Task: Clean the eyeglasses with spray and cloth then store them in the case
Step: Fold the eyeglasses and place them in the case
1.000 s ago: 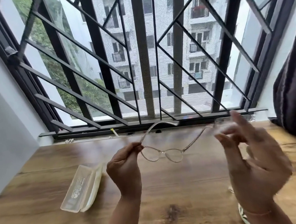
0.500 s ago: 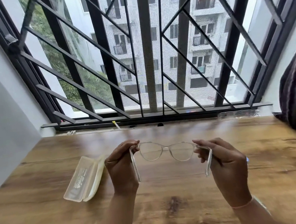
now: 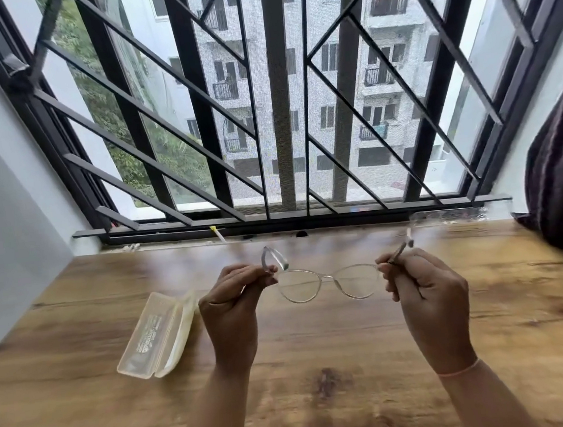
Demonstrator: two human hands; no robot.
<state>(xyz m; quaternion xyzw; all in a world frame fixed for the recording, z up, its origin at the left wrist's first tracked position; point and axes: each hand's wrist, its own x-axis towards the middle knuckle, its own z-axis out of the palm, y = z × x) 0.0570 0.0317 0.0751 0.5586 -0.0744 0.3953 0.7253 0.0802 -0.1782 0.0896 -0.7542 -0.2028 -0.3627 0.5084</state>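
Both hands' grip (image 3: 230, 304) (image 3: 425, 289) on eyeglasses (image 3: 328, 283), raised.

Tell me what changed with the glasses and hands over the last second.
The right hand, open and loose a second ago, closed on the right temple of the eyeglasses. The temples swung from hanging toward the person to pointing toward the window. The left hand kept its pinch; the case stayed open on the table.

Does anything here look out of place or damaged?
Nothing stands out. The clear-framed eyeglasses look intact, held above the wooden table by the left hand and right hand. The pale translucent plastic case simply lies open.
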